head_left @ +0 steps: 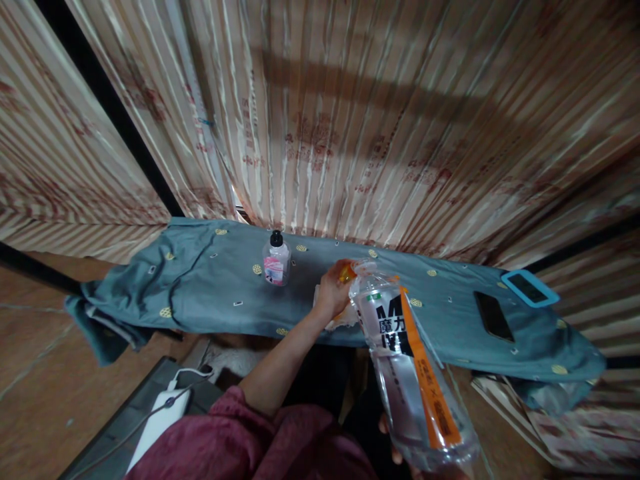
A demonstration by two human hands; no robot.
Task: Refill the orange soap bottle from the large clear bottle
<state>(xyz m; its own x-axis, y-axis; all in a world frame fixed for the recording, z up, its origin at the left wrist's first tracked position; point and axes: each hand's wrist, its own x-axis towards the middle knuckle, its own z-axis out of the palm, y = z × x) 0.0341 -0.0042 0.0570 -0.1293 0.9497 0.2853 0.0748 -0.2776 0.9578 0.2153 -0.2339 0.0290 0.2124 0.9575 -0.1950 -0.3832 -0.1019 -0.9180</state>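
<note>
A large clear plastic bottle point(400, 373) with an orange, black and white label tilts in front of me, its neck pointing away. My right hand point(393, 443) grips it near the base; most of that hand is hidden behind the bottle. At the bottle's neck, my left hand point(334, 290) has its fingers closed on a small orange piece point(347, 273) that looks like a cap. Whether the piece is still on the neck is unclear. Below the left hand lies a crumpled whitish thing point(344, 319), partly covered. A small clear bottle point(277, 261) with a black cap and pink label stands upright to the left.
A grey-green patterned cloth point(210, 293) covers the long narrow table. On its right lie a dark phone point(493, 317) and a blue-framed device point(530, 288). A white power strip point(163, 427) with cables rests at lower left. Striped sheeting point(340, 133) hangs behind the table.
</note>
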